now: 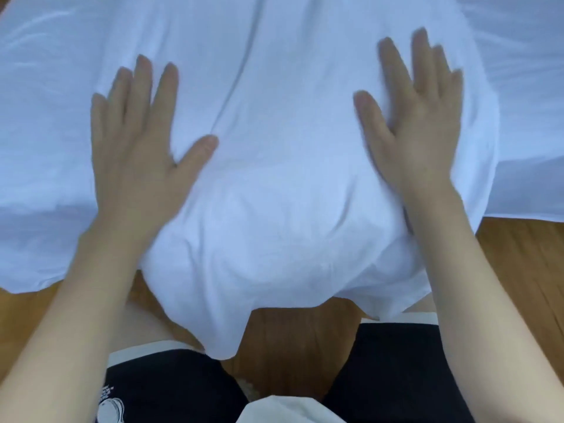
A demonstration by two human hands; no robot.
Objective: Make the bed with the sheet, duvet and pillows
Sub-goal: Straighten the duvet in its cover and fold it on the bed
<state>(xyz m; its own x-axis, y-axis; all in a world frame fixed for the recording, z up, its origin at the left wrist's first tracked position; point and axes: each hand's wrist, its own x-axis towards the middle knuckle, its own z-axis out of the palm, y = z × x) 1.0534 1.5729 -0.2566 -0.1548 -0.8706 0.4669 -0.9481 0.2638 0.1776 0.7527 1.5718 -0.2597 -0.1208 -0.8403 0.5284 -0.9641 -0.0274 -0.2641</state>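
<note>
A white sheet [274,166] covers the bed and fills most of the view. It drapes over the near corner and hangs down in front of my legs. My left hand [137,141] lies flat on the sheet to the left of the corner, fingers spread, holding nothing. On the right side of the same corner my right hand [418,117] presses flat on the sheet, fingers apart and slightly blurred. A long crease [235,77] runs down the sheet between my hands. No duvet or pillows are in view.
A wooden floor [525,270] shows below the hanging sheet on the right and between my legs. My black shorts [396,370] and a white hem are at the bottom. The bed's edge runs across the frame at mid-height.
</note>
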